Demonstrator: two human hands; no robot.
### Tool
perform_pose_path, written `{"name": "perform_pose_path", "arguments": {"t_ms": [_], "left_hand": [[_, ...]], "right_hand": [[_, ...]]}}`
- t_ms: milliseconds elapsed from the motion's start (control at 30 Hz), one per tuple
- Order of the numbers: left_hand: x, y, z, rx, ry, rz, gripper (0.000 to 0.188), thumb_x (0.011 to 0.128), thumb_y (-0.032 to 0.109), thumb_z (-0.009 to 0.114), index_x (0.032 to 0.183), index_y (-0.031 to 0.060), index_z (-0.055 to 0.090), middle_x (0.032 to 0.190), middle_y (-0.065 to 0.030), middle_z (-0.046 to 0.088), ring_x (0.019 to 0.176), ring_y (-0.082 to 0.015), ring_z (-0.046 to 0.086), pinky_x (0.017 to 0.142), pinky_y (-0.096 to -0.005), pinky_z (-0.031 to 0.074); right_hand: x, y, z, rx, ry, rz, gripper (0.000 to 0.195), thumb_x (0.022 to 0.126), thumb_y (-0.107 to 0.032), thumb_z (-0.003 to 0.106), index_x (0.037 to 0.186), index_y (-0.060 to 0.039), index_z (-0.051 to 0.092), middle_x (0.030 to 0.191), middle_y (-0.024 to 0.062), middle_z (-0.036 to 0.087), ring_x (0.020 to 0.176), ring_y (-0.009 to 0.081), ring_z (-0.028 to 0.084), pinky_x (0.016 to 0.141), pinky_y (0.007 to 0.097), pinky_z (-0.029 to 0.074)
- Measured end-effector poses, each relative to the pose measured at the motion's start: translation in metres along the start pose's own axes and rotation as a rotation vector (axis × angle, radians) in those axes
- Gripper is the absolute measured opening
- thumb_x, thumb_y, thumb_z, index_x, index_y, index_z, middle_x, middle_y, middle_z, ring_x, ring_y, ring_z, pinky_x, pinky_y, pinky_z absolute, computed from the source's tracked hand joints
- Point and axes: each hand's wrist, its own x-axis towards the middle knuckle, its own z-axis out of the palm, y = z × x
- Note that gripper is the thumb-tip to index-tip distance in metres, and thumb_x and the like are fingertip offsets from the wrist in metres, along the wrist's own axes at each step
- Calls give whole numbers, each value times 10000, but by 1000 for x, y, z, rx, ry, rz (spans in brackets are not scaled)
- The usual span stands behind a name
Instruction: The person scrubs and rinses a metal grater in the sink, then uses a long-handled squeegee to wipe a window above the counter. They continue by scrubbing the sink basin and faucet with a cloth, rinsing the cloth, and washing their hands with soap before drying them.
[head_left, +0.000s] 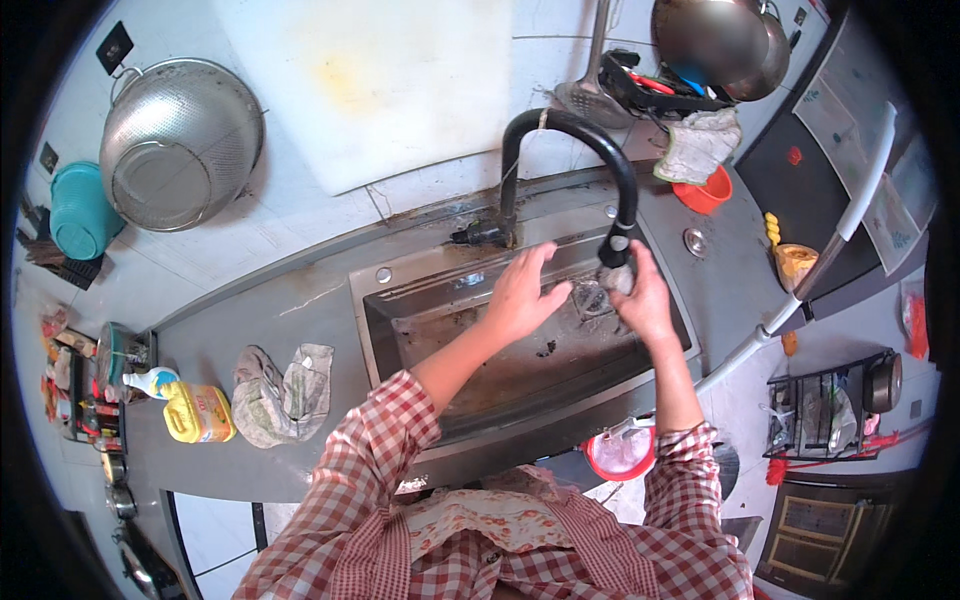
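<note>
My left hand (521, 295) is over the stainless steel sink (480, 360), empty, with thumb and fingers apart. My right hand (646, 300) is beside the outlet of the black gooseneck faucet (574, 124), its fingers pointing up along the spray head (616, 247). Between its thumb and fingers, just below the outlet, is a blurred greyish patch (616, 280); whether it is a scrubber or running water I cannot tell. Brown stains cover the basin floor, and dark bits (547, 349) lie there near the drain (591, 298).
On the grey counter at left are a crumpled rag (281, 394), a yellow jug (199, 412) and a white bottle (152, 381). A steel colander (184, 146) hangs on the wall. A white-grey pole (780, 319) leans at right; a red bucket (620, 456) stands below the counter.
</note>
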Motion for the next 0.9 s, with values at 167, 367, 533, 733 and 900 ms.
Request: {"name": "perform_pose_path", "arguments": {"t_ms": [167, 367, 533, 733, 900], "left_hand": [[41, 38, 22, -164, 65, -36, 800, 746, 342, 796, 1360, 11, 403, 1207, -214, 590, 1133, -380, 577, 978, -461, 451], [17, 27, 0, -287, 211, -313, 437, 790, 226, 731, 1147, 62, 539, 843, -174, 644, 807, -383, 650, 739, -447, 499], [0, -7, -93, -62, 205, -325, 301, 807, 201, 689, 1033, 41, 571, 826, -195, 647, 841, -399, 641, 753, -441, 503], [34, -76, -187, 305, 249, -256, 320, 831, 258, 724, 1038, 38, 615, 849, -170, 666, 814, -348, 642, 739, -426, 494], [60, -101, -205, 610, 372, -133, 334, 824, 299, 730, 1036, 60, 632, 960, -158, 677, 895, -353, 645, 756, -446, 510]], "right_hand": [[-47, -24, 13, -148, 16, -234, 795, 652, -27, 707, 1379, 8, 388, 1164, 230, 610, 1062, 423, 607, 897, 459, 520], [-84, -68, 48, 2, -118, -238, 726, 687, -44, 728, 1345, -14, 424, 1198, 211, 594, 1133, 408, 566, 936, 455, 491], [-108, -43, 85, 145, -146, -157, 687, 703, -48, 733, 1334, -54, 460, 1238, 169, 600, 1145, 380, 581, 951, 429, 492], [-140, -7, 126, 215, -240, -46, 677, 701, -66, 739, 1324, -69, 474, 1169, 187, 637, 1097, 384, 617, 926, 418, 501], [-157, -1, 142, 248, -303, 24, 645, 714, -84, 751, 1309, -77, 502, 1129, 191, 664, 1044, 377, 651, 896, 409, 513]]}}
